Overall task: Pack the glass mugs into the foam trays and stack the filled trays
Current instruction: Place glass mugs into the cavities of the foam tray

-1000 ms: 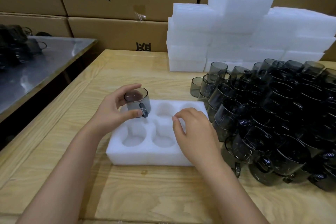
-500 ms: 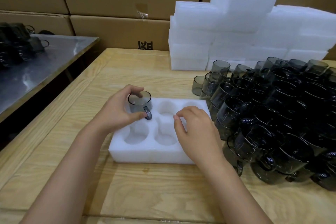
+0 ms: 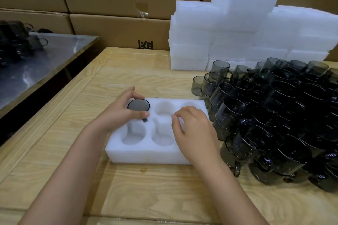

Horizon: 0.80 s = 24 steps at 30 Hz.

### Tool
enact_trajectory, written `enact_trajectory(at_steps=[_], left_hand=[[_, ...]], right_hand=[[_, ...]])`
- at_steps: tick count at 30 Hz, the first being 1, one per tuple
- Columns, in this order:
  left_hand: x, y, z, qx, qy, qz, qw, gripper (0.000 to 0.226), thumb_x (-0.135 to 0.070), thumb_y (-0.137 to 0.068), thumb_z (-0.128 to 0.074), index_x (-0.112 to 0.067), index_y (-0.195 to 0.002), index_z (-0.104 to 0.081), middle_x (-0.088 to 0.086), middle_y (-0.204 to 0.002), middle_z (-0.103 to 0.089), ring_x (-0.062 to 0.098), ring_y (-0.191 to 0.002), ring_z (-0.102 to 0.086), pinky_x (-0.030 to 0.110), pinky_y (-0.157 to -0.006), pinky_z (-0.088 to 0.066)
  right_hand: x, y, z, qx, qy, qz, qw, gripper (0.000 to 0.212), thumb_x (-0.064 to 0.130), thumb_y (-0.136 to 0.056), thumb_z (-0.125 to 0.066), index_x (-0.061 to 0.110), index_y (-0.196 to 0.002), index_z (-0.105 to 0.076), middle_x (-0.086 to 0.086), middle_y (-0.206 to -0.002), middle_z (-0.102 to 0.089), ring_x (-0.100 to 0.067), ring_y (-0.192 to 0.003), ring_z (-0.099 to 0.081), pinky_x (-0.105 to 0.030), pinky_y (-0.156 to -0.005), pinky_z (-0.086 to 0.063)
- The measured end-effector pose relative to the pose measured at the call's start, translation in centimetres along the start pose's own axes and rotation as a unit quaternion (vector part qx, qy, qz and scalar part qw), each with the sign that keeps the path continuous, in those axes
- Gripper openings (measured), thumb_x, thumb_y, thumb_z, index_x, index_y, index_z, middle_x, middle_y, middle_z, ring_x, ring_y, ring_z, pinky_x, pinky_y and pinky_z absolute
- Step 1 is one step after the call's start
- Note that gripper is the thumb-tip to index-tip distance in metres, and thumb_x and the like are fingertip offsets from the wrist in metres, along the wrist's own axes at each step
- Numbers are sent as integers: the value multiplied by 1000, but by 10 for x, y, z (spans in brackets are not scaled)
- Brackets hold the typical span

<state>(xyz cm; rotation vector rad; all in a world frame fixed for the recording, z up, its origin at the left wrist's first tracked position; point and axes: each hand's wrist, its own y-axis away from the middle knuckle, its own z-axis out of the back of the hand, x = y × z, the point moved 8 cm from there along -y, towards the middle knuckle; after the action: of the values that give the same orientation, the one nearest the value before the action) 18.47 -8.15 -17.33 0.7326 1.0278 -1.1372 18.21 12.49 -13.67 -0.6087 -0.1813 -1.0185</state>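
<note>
A white foam tray (image 3: 142,153) with several round pockets lies on the wooden table in front of me. A smoky grey glass mug (image 3: 138,105) sits sunk into the tray's far left pocket, only its rim and a bit of handle showing. My left hand (image 3: 118,111) grips that mug around the rim with thumb and fingers. My right hand (image 3: 195,131) rests on the tray's right part with fingers curled, holding nothing. The other pockets that I see hold no mugs.
A big crowd of dark glass mugs (image 3: 274,118), some stacked, fills the table's right side. White foam trays (image 3: 237,32) are piled at the back. Cardboard boxes (image 3: 118,29) line the wall. A steel table (image 3: 36,64) with more mugs stands left.
My left hand has lowered the mug from above the tray down into the far left pocket. My right hand has stayed on the tray.
</note>
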Motion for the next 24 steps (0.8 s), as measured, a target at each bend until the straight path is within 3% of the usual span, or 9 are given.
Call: enact_trajectory(at_steps=[3, 7, 11, 13, 16, 18, 19, 21, 24], left_hand=[[2, -2, -2, -1, 27, 15, 1000, 38, -11, -73, -80, -28, -102, -62, -20, -150, -31, 5, -126, -43, 24, -91, -32], [3, 4, 1, -4, 55, -30, 998, 21, -20, -91, -62, -28, -110, -65, -20, -149, -31, -1, -135, -29, 22, -103, -26], [0, 3, 2, -1, 145, -31, 989, 45, 6, -89, -54, -31, -115, -61, -13, -143, -42, 6, -133, -37, 9, -79, -43], [-3, 4, 3, -10, 149, -53, 987, 54, 11, -86, -54, -32, -118, -56, -9, -137, -47, 8, -133, -38, 7, -76, -45], [11, 8, 2, -5, 299, -24, 954, 45, -7, -87, -53, -23, -129, -54, 2, -137, -55, 20, -122, -54, 24, -84, -54], [23, 11, -4, 12, 415, 27, 909, 47, -20, -84, -53, -20, -131, -55, 7, -129, -62, 29, -111, -61, 41, -87, -53], [25, 10, -5, 13, 426, 33, 904, 49, -21, -83, -53, -19, -131, -55, 9, -126, -64, 30, -107, -63, 42, -86, -54], [23, 8, -5, 9, 404, 24, 914, 49, -18, -81, -54, -17, -130, -56, 10, -121, -66, 28, -100, -67, 38, -77, -58], [21, 7, -2, -9, 361, 13, 933, 48, -8, -79, -56, -16, -126, -58, 10, -108, -64, 25, -86, -67, 29, -67, -57]], right_hand=[[1, 0, 1, -8, 1, 2, 1000, 26, 33, -96, -42, 21, -103, -64, 9, -108, -59, -14, -101, -49, -23, -68, -25], [0, 0, 0, -13, 7, 6, 1000, 26, 33, -95, -42, 20, -102, -64, 9, -106, -59, -15, -99, -50, -23, -68, -24], [2, 0, 1, -9, 14, 9, 1000, 27, 34, -96, -41, 19, -104, -63, 7, -108, -59, -16, -101, -50, -23, -68, -24], [4, 0, 1, 18, 27, 13, 999, 30, 34, -97, -38, 19, -109, -61, 7, -113, -57, -16, -105, -48, -25, -73, -27], [17, 4, 13, 28, 29, 41, 998, 32, 34, -98, -39, 18, -115, -61, 5, -122, -56, -16, -114, -46, -26, -85, -34], [34, 10, 46, -46, -8, 78, 996, 28, 27, -95, -48, 11, -108, -67, -2, -117, -62, -21, -112, -53, -31, -91, -41], [41, 13, 71, -115, -26, 102, 988, 26, 23, -92, -51, 8, -103, -69, -6, -112, -64, -25, -108, -56, -34, -92, -44], [39, 17, 119, -214, -21, 126, 968, 25, 20, -90, -51, 7, -101, -69, -9, -107, -66, -28, -104, -57, -36, -96, -41], [0, 1, 165, -213, 99, 37, 971, 32, 29, -89, -52, 8, -109, -66, -13, -114, -61, -35, -109, -49, -38, -98, -32]])
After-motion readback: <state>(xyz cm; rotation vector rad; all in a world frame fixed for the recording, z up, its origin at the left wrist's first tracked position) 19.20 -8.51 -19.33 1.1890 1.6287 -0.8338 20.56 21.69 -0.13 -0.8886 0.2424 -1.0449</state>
